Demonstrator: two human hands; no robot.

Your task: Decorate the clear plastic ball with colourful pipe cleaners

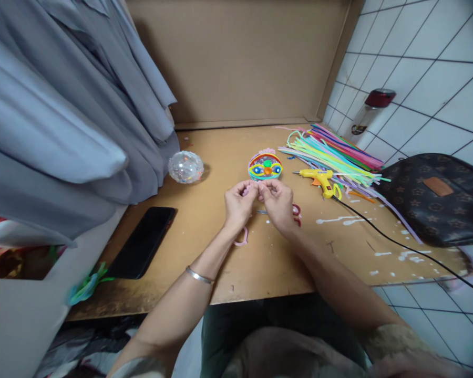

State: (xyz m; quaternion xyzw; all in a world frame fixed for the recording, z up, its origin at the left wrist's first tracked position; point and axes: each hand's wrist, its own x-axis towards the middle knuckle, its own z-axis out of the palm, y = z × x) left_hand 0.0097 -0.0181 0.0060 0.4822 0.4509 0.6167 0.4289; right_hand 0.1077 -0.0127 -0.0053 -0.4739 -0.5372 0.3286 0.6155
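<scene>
Left hand (240, 203) and right hand (278, 203) are both pinching a little pink strip (246, 192); probably super light and bendy, so fingertips near the ends, gently.

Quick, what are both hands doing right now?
Left hand: closed, pinching a small pink piece.
Right hand: closed, fingertips pinched by the left's; whether it grips anything is too small to tell.

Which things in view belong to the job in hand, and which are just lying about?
Likely the job:
pink piece, at the left hand and right hand
decorated ball
clear ball
colored strips
yellow glue gun
red-handled scissors

Probably lying about:
black phone
patterned bag
red-capped bottle
</scene>
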